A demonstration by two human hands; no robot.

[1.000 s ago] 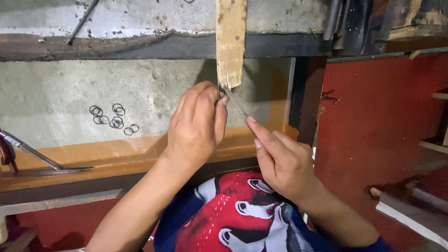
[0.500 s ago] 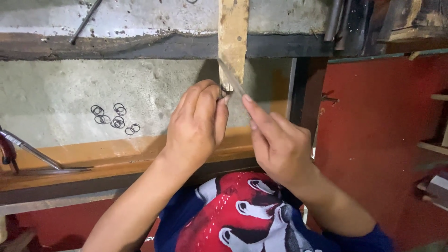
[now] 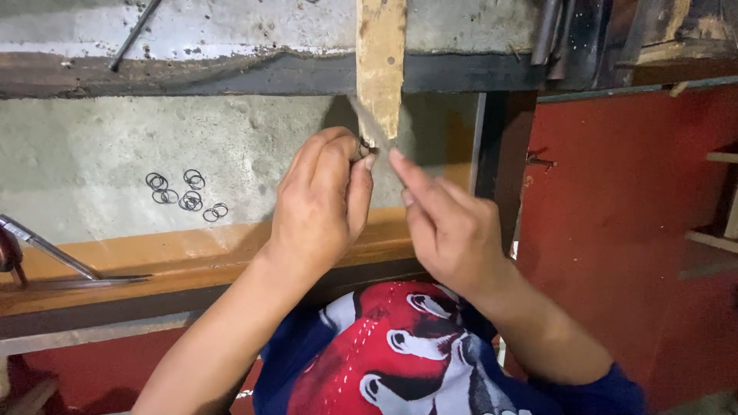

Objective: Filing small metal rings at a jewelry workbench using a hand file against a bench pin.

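Note:
My left hand [image 3: 323,204] pinches a small dark metal ring [image 3: 365,144] between thumb and fingers, held against the lower end of a narrow wooden block [image 3: 380,65] that stands up from the bench. My right hand [image 3: 446,223] grips a thin flat metal file [image 3: 367,121]. Its blade is blurred and slants up to the left across the ring and the tip of the block. Both hands meet just below the block's end.
Several small dark wire rings [image 3: 184,192] lie in a loose cluster on the grey concrete bench top [image 3: 115,161]. A wooden ledge [image 3: 154,261] runs along the near edge. A metal tool [image 3: 46,250] lies at the left. A red wall [image 3: 630,223] is at right.
My right hand has pushed the file up and to the left, from low at the right of the block to across the ring. My left hand has stayed put.

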